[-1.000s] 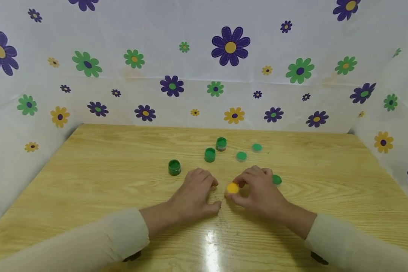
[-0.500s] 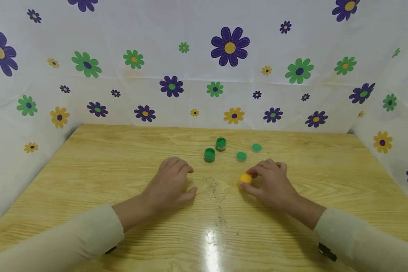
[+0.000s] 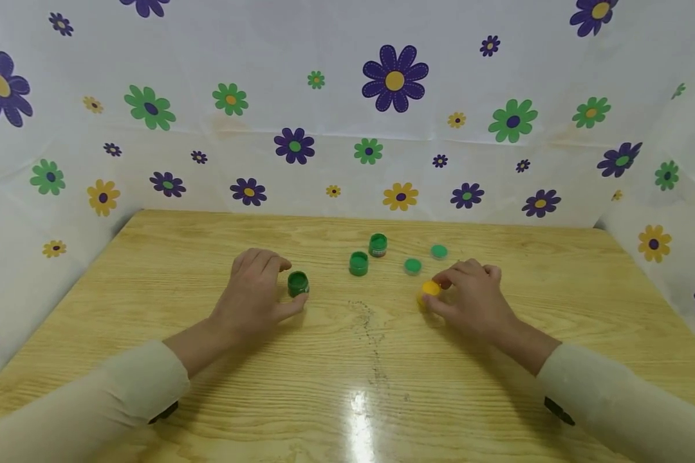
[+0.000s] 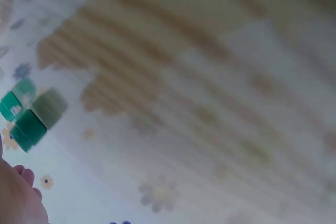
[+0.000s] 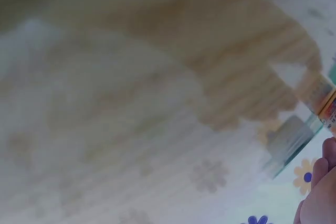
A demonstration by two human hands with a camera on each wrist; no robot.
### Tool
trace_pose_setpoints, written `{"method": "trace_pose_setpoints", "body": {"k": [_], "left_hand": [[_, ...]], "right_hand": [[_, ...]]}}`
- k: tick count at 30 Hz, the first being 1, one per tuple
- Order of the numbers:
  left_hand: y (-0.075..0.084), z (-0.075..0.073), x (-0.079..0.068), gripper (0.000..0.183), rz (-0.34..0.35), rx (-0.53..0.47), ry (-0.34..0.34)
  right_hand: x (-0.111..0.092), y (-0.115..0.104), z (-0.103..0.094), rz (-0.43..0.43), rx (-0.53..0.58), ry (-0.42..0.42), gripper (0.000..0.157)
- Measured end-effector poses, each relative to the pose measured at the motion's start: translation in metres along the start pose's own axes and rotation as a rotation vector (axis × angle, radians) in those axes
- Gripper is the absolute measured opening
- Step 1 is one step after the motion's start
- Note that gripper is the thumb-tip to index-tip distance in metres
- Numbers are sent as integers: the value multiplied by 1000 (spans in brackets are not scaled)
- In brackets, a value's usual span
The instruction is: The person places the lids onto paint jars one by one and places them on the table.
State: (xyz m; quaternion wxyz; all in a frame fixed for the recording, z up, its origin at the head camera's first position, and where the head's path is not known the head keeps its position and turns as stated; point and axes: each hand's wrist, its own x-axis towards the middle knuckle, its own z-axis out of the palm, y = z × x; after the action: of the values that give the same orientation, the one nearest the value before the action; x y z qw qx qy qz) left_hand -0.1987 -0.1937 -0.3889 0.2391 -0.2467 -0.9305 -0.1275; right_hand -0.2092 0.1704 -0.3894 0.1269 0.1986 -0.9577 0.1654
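My right hand (image 3: 475, 302) pinches a small yellow paint jar (image 3: 430, 290) between thumb and fingers, right of the table's middle. Part of the jar's orange, printed side (image 5: 329, 113) shows at the edge of the right wrist view. On the left, my left hand (image 3: 251, 292) reaches around a dark green paint jar (image 3: 298, 283), thumb in front and fingers behind, with a gap between palm and jar. That jar has no lid on and shows green paint inside. My left fingers (image 4: 25, 174) barely enter the left wrist view, below two green jars.
Two more lidless green paint jars (image 3: 358, 263) stand farther back, near the middle. Two green lids (image 3: 413, 266) lie to their right. Dark specks (image 3: 367, 328) mark the wooden table (image 3: 208, 399). A flowered white cloth (image 3: 336, 116) rises behind and at both sides.
My left hand has moved left and back to the dark green jar. My right hand has carried the yellow jar right and back; the dark green lid there is now hidden.
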Motion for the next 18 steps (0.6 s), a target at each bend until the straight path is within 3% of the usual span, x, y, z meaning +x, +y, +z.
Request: {"method": "trace_pose_setpoints", "body": {"k": [3,10,18], "left_hand": [[-7,0,0,56,-47,-18,-37],[-19,6,3,59,-147,-82,-198],[-22,13,7,49,-153,-136,-252]], "right_hand": [[4,5,-3,40,-11,-25,37],[9,24,-9,123,22,-31,36],[11,45,-18,197,38,-44,40]]}}
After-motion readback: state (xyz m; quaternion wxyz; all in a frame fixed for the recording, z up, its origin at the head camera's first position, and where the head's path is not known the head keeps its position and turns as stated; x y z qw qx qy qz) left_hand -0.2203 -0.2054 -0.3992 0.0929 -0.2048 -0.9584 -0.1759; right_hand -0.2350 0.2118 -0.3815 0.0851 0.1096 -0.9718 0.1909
